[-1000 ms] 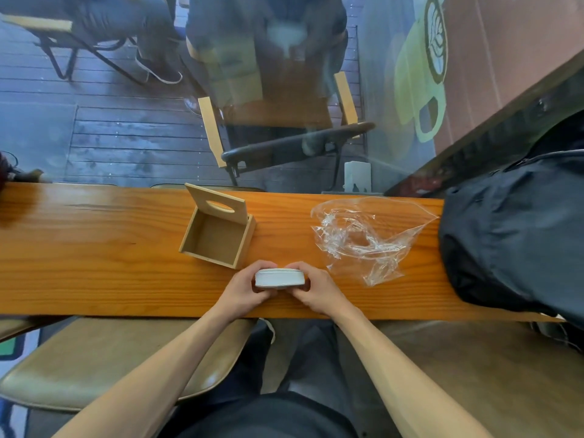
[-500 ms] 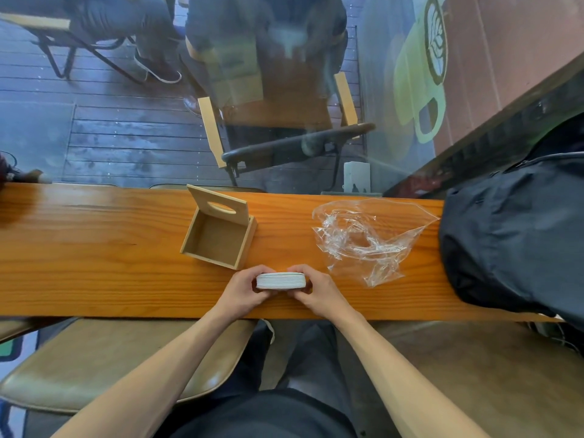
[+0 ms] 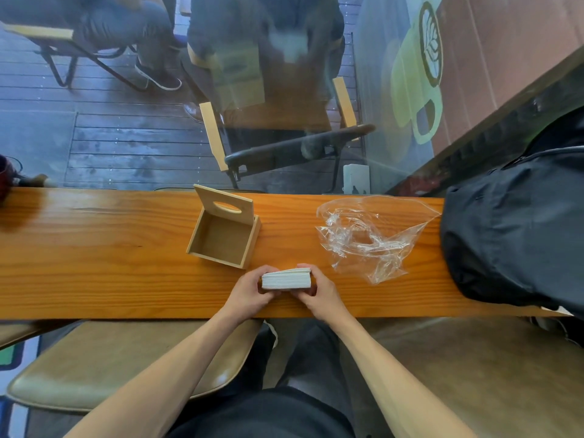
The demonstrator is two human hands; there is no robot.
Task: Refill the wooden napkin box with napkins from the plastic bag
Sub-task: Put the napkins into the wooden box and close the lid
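Seen from above, over a long wooden tabletop (image 3: 94, 263) set against a window. Left hand (image 3: 249, 294) and right hand (image 3: 319, 294) close together near the front edge, each with its grip closed on one end of a white stack of napkins (image 3: 286, 278). Stack pinched between the two, thumbs on the near side and fingertips curled over the far edge, tilted so the layered side faces the camera; underside hidden, so cannot tell whether resting on the wood or lifted just off it.

Just beyond the hands and slightly left, wooden napkin box (image 3: 222, 240) standing open and empty, bare bottom showing. Hinged lid (image 3: 226, 203) with an oval slot propped upright at the far side. Box near the stack but not touching it.

To the right of the box, well apart from it, crumpled clear plastic bag (image 3: 369, 238) lying flat and slack on the wood, nothing visible inside. Farther right, dark backpack (image 3: 512, 235) resting on the end of the tabletop, just beside the bag.

Beneath the front edge, tan seat (image 3: 94, 368) on the left.
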